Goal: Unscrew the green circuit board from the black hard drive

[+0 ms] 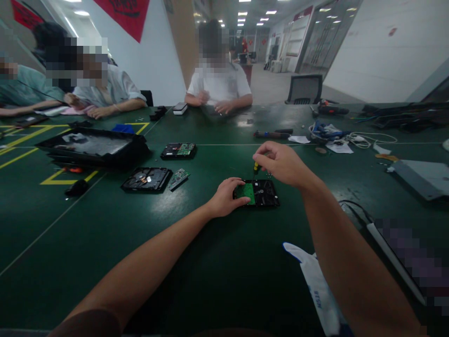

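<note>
A black hard drive (266, 193) with a green circuit board (245, 192) lies flat on the dark green table. Around its left end my left hand (228, 196) is closed, thumb on the near side and fingers on the far side. Above the drive's far edge, my right hand (278, 161) pinches a small screwdriver (256, 166) with a yellow and black handle. The shaft points down toward the drive's far edge; whether the tip touches a screw is too small to tell. A few tiny screws (269, 175) appear to lie just beyond the drive.
Left of my hands are an opened hard drive (146, 179), a loose circuit board (179, 179), another drive (178, 150) and a black tray (94, 145). A white glove (317, 285) lies by my right forearm. Cables (361, 138), tools and a grey metal box (421, 178) are rightward. People sit opposite.
</note>
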